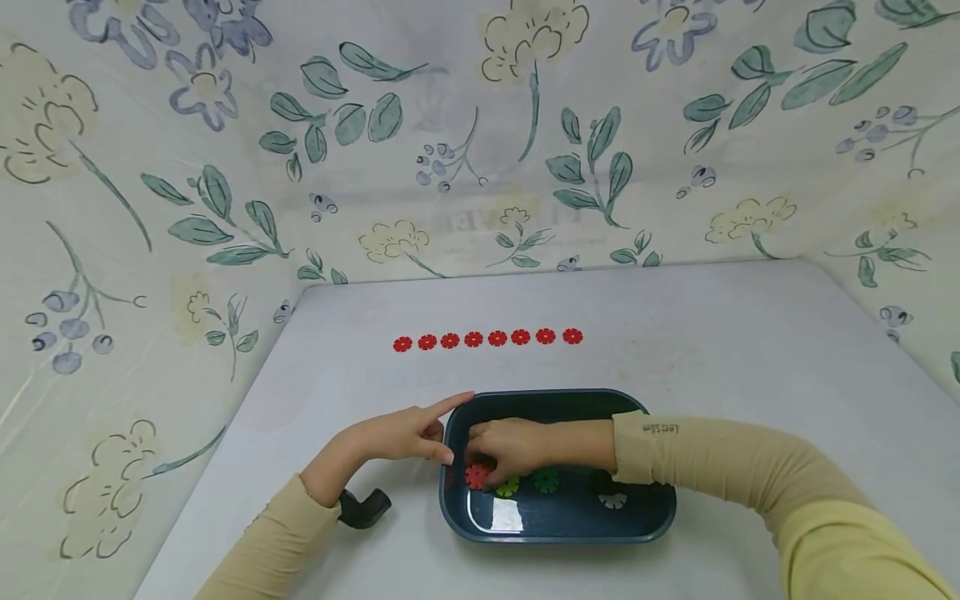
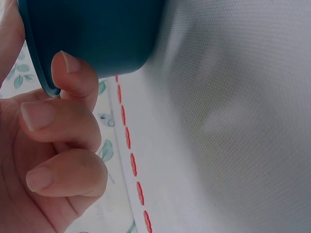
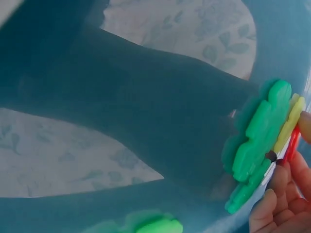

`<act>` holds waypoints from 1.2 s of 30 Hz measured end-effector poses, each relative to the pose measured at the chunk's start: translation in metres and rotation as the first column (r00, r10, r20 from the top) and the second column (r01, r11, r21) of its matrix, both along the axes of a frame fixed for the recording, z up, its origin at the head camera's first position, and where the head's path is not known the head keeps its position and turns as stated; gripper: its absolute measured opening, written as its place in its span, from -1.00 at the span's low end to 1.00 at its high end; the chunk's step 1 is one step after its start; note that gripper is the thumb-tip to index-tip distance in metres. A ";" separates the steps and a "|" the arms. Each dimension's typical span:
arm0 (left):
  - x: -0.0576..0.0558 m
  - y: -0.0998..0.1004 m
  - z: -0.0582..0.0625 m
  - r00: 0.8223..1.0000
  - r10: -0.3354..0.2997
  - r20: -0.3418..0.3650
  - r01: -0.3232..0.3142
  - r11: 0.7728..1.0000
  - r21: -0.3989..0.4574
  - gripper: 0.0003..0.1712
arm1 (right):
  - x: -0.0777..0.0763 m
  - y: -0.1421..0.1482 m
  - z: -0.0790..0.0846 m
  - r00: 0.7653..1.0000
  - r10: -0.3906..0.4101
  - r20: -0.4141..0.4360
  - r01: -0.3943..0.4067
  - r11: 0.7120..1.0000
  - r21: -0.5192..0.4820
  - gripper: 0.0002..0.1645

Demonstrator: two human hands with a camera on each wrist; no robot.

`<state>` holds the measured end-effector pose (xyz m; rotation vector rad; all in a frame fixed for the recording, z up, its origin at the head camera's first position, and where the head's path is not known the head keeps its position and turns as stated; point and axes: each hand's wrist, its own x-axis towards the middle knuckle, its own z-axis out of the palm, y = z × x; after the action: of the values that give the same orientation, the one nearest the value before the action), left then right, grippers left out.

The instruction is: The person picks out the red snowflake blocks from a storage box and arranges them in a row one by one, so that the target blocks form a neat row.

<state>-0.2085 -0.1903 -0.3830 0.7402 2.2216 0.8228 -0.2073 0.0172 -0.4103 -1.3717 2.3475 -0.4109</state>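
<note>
A dark teal plastic basin (image 1: 558, 540) stands on the white table in front of me. My left hand (image 1: 408, 433) holds its left rim, index finger along the back corner and thumb at the side. The other fingers are curled by the outer wall in the left wrist view. Down inside the basin, my right hand (image 1: 513, 446) pinches a red flower-shaped disc (image 1: 477, 477) near the left end. Close to those fingers lie a yellow-green disc (image 1: 507, 487) and a green disc (image 1: 546, 480). A white disc (image 1: 612, 500) is farther right, under the forearm.
Behind the basin, several red flower-shaped discs (image 1: 473, 339) form a straight row across the table (image 1: 750, 350). A black curved object (image 1: 365, 509) shows beside the left wrist. Flower-printed cloth (image 1: 480, 217) surrounds the table at the back and sides.
</note>
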 end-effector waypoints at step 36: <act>0.001 0.000 -0.001 1.000 -0.013 -0.009 0.013 1.000 0.014 -0.07 | -0.005 0.032 0.034 0.964 -0.138 0.229 0.165 0.981 -0.102 -0.63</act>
<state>-0.2075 -0.1904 -0.3835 0.7660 2.2188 0.8315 -0.2125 0.0488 -0.3765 -1.1335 2.2800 -0.7222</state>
